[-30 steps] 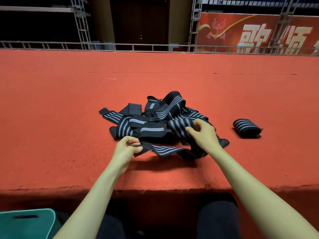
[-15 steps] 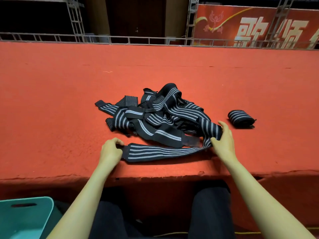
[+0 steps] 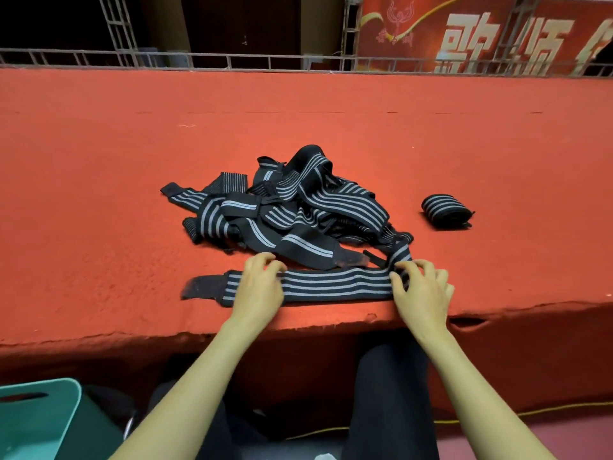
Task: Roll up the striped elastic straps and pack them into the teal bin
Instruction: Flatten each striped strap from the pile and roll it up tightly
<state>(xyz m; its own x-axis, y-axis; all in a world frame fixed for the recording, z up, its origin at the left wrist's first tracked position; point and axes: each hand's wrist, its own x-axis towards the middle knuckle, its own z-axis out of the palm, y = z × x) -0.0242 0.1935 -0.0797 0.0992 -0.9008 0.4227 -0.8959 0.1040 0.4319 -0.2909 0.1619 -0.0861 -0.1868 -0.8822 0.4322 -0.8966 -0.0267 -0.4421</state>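
Observation:
One black strap with grey stripes (image 3: 335, 285) lies flat along the front of the red carpeted platform (image 3: 99, 194). My left hand (image 3: 262, 287) sits on its left part with bent fingers pinching its far edge, and the plain black end sticks out to the left. My right hand (image 3: 421, 290) grips the right end, where the strap bends up toward the pile. Behind it lies a tangled pile of striped straps (image 3: 298, 207). A rolled strap (image 3: 446, 212) rests alone to the right. The teal bin (image 3: 39, 423) stands below the platform at the lower left, partly cut off.
The platform's front edge (image 3: 166, 336) runs just below my hands, torn at the right. My legs in black trousers (image 3: 391, 410) are under it. A yellow cable (image 3: 530, 411) lies on the floor. A metal rail (image 3: 199, 59) and a red banner (image 3: 481, 31) stand behind.
The strap was pulled out of the pile and laid flat along the front edge. My left hand slid right along it, uncovering its left end. My right hand moved in onto the right end.

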